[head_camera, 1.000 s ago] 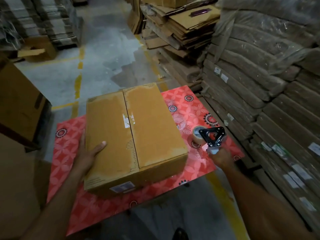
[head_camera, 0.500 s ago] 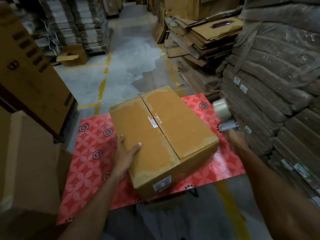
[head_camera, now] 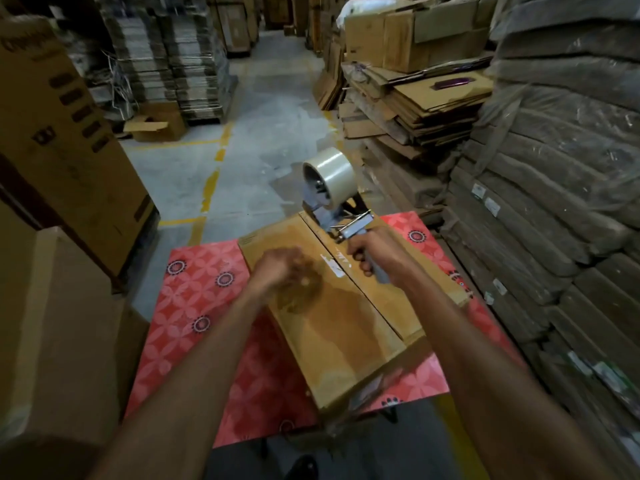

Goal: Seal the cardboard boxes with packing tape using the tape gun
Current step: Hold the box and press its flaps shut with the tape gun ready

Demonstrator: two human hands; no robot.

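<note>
A closed brown cardboard box (head_camera: 343,327) lies on a red patterned table (head_camera: 197,306), its centre seam running away from me. My right hand (head_camera: 375,252) grips the handle of a grey tape gun (head_camera: 332,202) with a roll of clear tape. The gun's front sits at the far end of the seam. My left hand (head_camera: 284,268) hovers blurred over the box's left flap, and whether it touches the box is unclear.
Tall stacks of wrapped flat cardboard (head_camera: 554,168) rise close on the right. Large brown cartons (head_camera: 62,140) stand on the left, one (head_camera: 59,334) right beside the table. Loose flattened boxes (head_camera: 415,98) lie beyond the table. A concrete aisle (head_camera: 242,140) with yellow lines runs ahead.
My right hand carried the tape gun from the table's right side up to the far end of the box seam. My left hand left the box's side and rose over the top.
</note>
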